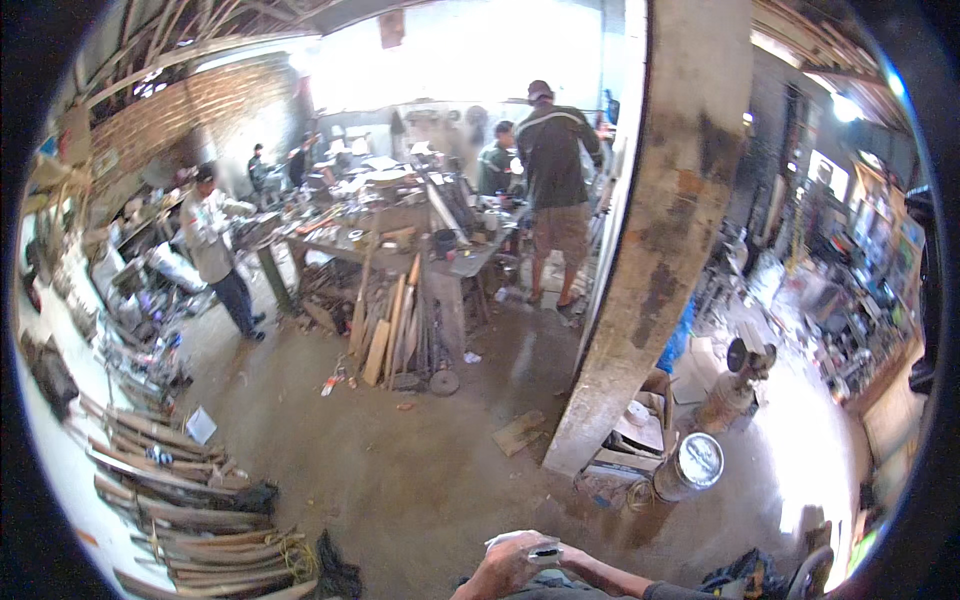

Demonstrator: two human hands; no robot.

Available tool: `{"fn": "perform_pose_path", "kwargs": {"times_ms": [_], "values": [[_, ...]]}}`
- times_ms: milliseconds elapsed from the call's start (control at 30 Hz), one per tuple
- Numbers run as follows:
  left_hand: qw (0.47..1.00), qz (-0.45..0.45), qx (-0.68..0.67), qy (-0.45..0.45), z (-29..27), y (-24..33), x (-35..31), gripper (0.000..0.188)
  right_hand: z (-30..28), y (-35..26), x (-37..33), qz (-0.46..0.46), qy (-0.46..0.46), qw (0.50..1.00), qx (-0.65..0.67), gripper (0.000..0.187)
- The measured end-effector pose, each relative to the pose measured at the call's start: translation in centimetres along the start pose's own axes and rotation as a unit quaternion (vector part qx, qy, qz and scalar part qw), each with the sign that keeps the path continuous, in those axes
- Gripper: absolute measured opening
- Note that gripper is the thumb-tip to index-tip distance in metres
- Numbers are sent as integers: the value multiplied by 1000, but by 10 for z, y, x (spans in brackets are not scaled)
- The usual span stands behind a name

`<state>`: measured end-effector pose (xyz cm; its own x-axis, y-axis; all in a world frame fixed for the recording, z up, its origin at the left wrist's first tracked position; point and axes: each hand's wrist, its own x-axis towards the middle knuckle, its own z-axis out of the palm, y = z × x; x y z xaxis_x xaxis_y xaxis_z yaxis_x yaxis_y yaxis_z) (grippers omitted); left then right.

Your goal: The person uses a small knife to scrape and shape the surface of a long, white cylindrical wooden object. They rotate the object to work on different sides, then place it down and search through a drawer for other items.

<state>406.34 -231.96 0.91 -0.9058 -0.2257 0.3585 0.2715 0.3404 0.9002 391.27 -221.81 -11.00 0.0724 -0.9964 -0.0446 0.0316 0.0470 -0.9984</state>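
My left hand [508, 566] is at the lower middle edge, bent with its fingers curled in. Beside it is a small pale-rimmed thing with a dark slot [543, 551], whose kind I cannot make out. A white edge shows along the top of the same hand. From the right, my right forearm [608, 577], in a dark sleeve, reaches toward the left hand. Its hand meets the left one around the small thing, and its fingers are hidden.
Long wooden pieces [200, 515] are stacked at the lower left. A stained pillar [660, 220] rises right of centre, near a metal canister [690, 467] and a carton [640, 430]. Beyond stands a cluttered workbench [345, 250]; a person [212, 235] and another [555, 165] stand by it.
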Motion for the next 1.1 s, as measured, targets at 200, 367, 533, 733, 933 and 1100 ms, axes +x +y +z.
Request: {"fn": "perform_pose_path", "kwargs": {"times_ms": [200,367,533,733,933,1100], "values": [[994,104,24,-15,-6,9,-3,35,14,-10,7,7,51,998,24,36],[984,173,-31,29,-15,11,-2,25,18,-27,15,-13,89,991,96,35],[980,172,103,12,-20,8,41,42,16,-60,24,-75,109,926,353,34],[984,160,79,15,-28,41,65,65,21,-69,29,-112,62,823,553,33],[915,314,-89,236,-43,118,87,90,29,-105,20,-44,48,884,464,25],[903,338,166,209,-26,146,96,39,37,-168,-1,-76,215,969,-97,18]]}}
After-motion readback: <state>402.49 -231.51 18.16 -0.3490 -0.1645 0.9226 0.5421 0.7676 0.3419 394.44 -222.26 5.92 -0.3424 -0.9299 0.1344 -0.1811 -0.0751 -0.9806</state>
